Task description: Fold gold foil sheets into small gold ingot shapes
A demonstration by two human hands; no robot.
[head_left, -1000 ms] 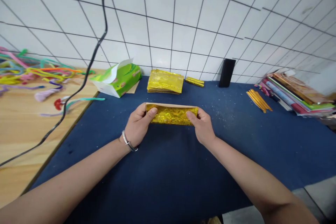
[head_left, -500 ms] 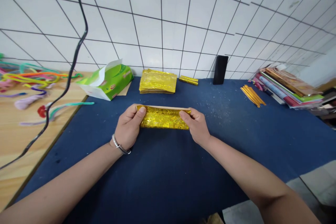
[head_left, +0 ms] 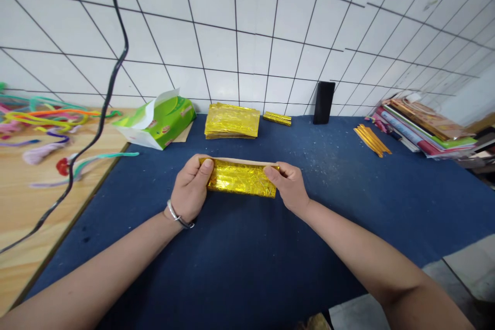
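A folded strip of gold foil paper (head_left: 240, 178) with a plain brown upper edge is held just above the blue table cover (head_left: 251, 263). My left hand (head_left: 189, 191), with a metal bracelet at the wrist, pinches its left end, thumb on top. Its right end is pinched by my right hand (head_left: 290, 188) in the same way. Both hands are closed on the paper.
A stack of gold foil sheets (head_left: 232, 121), a small folded gold piece (head_left: 277, 118) and a green tissue box (head_left: 158, 121) lie behind. Gold sticks (head_left: 372, 140), a black phone (head_left: 324, 102) and stacked books (head_left: 425, 129) sit right. Pipe cleaners (head_left: 46, 124) cover the wooden table left. A black cable (head_left: 100, 113) hangs.
The head view shifted slightly right and back, so the scene slid left. Both hands kept hold of the gold paper and tilted it a little; the fold looks pressed flatter.
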